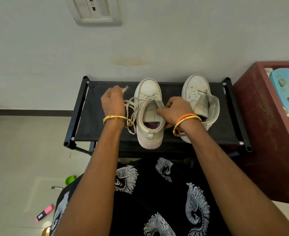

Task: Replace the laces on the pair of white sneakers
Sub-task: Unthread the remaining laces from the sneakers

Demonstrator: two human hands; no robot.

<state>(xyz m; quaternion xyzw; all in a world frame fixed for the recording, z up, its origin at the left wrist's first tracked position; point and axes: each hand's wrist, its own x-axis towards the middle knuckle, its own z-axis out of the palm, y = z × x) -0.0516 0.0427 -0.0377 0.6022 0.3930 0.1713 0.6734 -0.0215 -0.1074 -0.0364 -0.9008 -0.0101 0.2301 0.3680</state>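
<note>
Two white sneakers stand on a black fabric rack (92,132), toes toward the wall. The left sneaker (149,92) has a loose off-white lace (132,106) threaded through its lower eyelets, the slack looping out to its left. My left hand (113,101) pinches one end of that lace and holds it out to the left above the rack. My right hand (176,111) grips the right side of this sneaker's collar and tongue. The right sneaker (196,87) has no lace, and its tongue is flopped open.
A dark red cabinet (266,133) stands right of the rack, with a light blue plastic item (286,89) on top. On the floor at lower left lie a pink highlighter (44,212) and a green lid (70,180). A wall is close behind the rack.
</note>
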